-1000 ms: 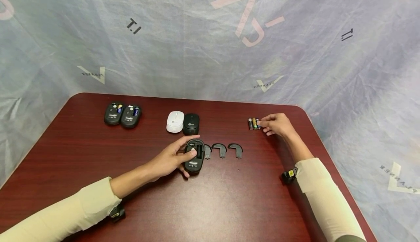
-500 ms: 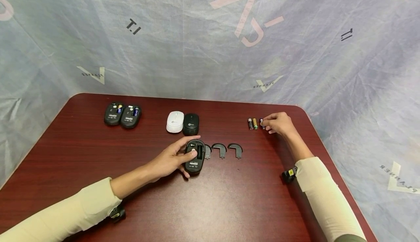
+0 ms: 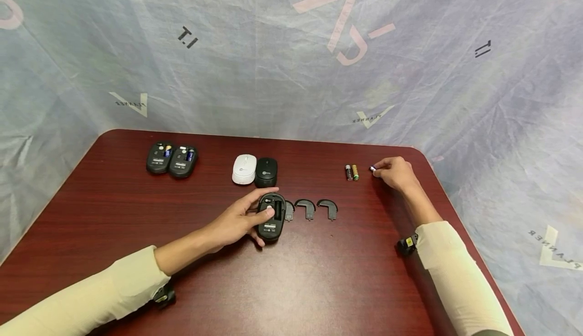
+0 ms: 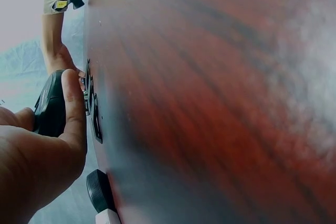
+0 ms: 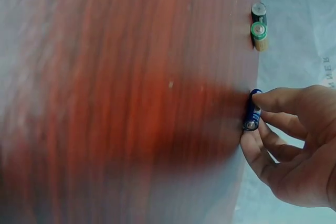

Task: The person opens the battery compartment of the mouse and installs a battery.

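My left hand [image 3: 234, 219] grips a black computer mouse [image 3: 272, 231], its underside facing up with a bare battery slot. The thumb presses on that underside. At the right, my right hand [image 3: 397, 175] pinches a blue battery [image 5: 252, 113] between thumb and fingers, close over the table; in the head view only its end shows. Two more batteries, one black [image 3: 348, 172] and one gold-green [image 3: 355, 172], lie side by side to the left of this hand. Three black battery covers [image 3: 328, 207] lie in a row right of the held mouse, the leftmost partly hidden by it.
Behind the left hand stand a white mouse [image 3: 244, 169] and a black mouse [image 3: 266, 172], side by side. Two upturned black mice [image 3: 183, 162] with batteries in them lie at the far left. A grey cloth [image 3: 255, 73] hangs behind the reddish-brown table [image 3: 291, 285].
My right hand has taken the blue battery out of the row and moved it to the right, away from the other two. The left hand keeps its hold on the mouse.
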{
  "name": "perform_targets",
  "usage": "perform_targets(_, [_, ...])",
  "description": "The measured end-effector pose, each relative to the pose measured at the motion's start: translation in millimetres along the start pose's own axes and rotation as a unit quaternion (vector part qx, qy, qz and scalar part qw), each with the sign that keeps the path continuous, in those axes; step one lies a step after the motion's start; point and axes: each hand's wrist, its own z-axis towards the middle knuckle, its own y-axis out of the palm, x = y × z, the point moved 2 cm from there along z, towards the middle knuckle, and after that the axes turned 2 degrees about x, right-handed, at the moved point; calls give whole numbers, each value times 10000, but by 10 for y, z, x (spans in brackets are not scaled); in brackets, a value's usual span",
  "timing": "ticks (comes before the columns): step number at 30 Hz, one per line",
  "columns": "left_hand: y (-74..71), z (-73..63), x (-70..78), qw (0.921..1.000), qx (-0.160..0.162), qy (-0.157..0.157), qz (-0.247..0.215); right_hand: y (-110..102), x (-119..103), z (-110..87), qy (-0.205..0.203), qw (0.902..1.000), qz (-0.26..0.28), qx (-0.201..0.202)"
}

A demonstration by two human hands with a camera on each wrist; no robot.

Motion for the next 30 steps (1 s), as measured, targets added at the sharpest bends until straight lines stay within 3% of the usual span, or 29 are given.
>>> perform_targets(8, [-10, 2, -9, 9999, 79, -48, -43, -39, 47, -101, -90, 9993, 333, 121])
perform_targets(15, [-6, 11, 3, 9999, 93, -37, -103, -27, 68, -192, -53, 9934, 1145, -24])
perform_targets(22, [-7, 27, 0, 9999, 98, -69, -105, 21, 29, -329, -132, 9775, 2095, -198])
perform_targets(30, [-14, 36, 0, 9998, 99, -101, -104, 99, -194, -462, -435, 9471, 3171, -246])
